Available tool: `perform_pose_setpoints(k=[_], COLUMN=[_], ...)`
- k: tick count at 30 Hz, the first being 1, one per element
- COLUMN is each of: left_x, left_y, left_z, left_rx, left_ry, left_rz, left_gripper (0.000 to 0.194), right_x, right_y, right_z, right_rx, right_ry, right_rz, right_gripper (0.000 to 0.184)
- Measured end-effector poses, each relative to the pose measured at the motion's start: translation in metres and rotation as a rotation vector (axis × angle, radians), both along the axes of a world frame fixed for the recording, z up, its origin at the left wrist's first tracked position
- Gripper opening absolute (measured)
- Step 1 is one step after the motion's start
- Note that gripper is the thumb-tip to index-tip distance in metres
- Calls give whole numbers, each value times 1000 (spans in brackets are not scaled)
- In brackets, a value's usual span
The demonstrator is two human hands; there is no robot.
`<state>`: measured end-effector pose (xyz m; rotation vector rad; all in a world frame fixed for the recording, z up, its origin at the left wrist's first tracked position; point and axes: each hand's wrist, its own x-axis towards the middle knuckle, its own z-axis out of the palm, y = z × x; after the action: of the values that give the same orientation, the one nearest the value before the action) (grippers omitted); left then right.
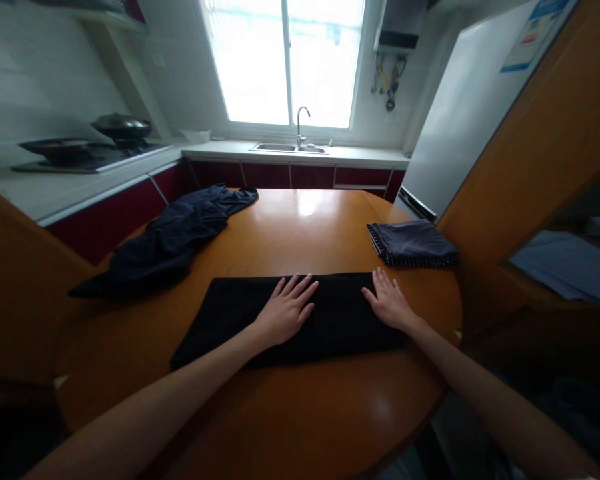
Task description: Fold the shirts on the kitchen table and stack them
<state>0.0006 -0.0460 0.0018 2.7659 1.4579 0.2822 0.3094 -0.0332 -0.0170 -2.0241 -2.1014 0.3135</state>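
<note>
A black garment (pixel 337 327), folded into a long flat strip, lies across the near half of the wooden table. Its exact kind cannot be told. My left hand (pixel 287 310) rests flat on the middle of it, fingers spread. On its right end lies my right hand (pixel 389 301), palm down with the fingers stretched out and the thumb apart. Neither hand grips anything. Beyond my right hand sits a folded dark grey cloth stack (pixel 414 242) with a black-and-white patterned edge. A crumpled dark navy garment (pixel 173 233) is heaped at the table's far left.
The round wooden table (pixel 300 230) has a shiny top. Behind it runs a counter with a sink (pixel 275 147) and faucet under a window. Pans (pixel 123 125) stand on the stove at the left. A fridge (pixel 455 113) and wooden shelving with cloth (pixel 570 267) are at the right.
</note>
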Motion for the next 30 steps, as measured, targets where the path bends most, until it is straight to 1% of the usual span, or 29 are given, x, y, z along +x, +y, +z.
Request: perform_pose_setpoints(k=[3, 5, 7, 9, 11, 12, 14, 17, 20, 22, 24, 26, 28, 30], left_x=[0, 2, 4, 7, 10, 10, 12, 13, 14, 15, 14, 13, 12, 12], left_y=[0, -3, -8, -17, -25, -29, -34, -36, -35, -36, -39, -44, -50, -56], left_z=[3, 9, 16, 22, 25, 24, 22, 20, 21, 22, 23, 24, 29, 37], left_rx=[-29, -58, -93, -129, -154, -160, -158, -151, -166, -173, -179, -198, -244, -298], left_ry=[-4, -6, 2, 20, 33, 34, 30, 20, 26, 30, 26, 13, -8, -50], left_rz=[2, 3, -37, -136, -239, -270, -288, -278, -270, -263, -276, -320, -398, -480], left_gripper=[55, 59, 65, 71, 75, 77, 83, 90, 91, 91, 89, 85, 85, 84], right_x=[11, 10, -1, -21, -42, -49, -56, -49, -32, -22, -11, 0, 10, 17], right_y=[8, 9, 5, -7, -24, -32, -48, -62, -65, -61, -49, -30, -5, 20], right_z=[6, 13, 21, 26, 26, 24, 20, 13, 9, 8, 9, 12, 17, 20], right_rx=[49, 150, 251, 292, 276, 256, 214, 169, 142, 137, 169, 239, 303, 300], right_ry=[118, 174, 192, 179, 139, 114, 64, 9, 26, 96, 191, 277, 327, 336], right_rz=[-72, -74, -9, 105, 247, 316, 400, 396, 366, 343, 298, 233, 151, 76], right_gripper=[72, 69, 66, 63, 61, 61, 62, 65, 63, 63, 63, 61, 57, 53])
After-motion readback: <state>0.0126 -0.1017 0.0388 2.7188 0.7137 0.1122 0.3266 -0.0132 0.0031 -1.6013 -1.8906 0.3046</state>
